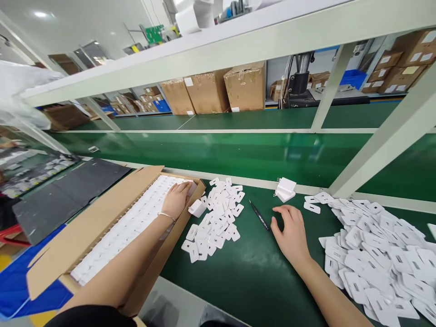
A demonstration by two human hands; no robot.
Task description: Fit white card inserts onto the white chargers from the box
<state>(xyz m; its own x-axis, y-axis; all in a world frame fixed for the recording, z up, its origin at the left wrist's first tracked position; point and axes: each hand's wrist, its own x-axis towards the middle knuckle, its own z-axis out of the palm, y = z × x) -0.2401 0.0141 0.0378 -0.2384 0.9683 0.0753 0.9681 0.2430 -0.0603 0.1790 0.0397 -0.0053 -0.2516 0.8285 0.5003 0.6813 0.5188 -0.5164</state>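
My left hand [175, 200] reaches into the far end of a long open cardboard box [102, 213]. Its fingers are bent together over the rows of white blocks [132, 222] packed inside; whatever the fingertips hold is hidden. Over the green tabletop [252, 268], my right hand [291, 231] hovers or rests with thumb and forefinger apart, nothing between them. Just left of it lies a pair of black tweezers [259, 214]. Beyond the right hand sit white plug chargers [285, 189] with metal prongs. A single white charger [197, 208] stands against the box's right side.
Loose white slotted plates [221, 213] are scattered beside the box, and a larger heap of such plates [378, 254] covers the right side. A white shelf frame [204, 59] spans overhead, with a slanted post [391, 131] at right. Large cartons [207, 93] stand behind.
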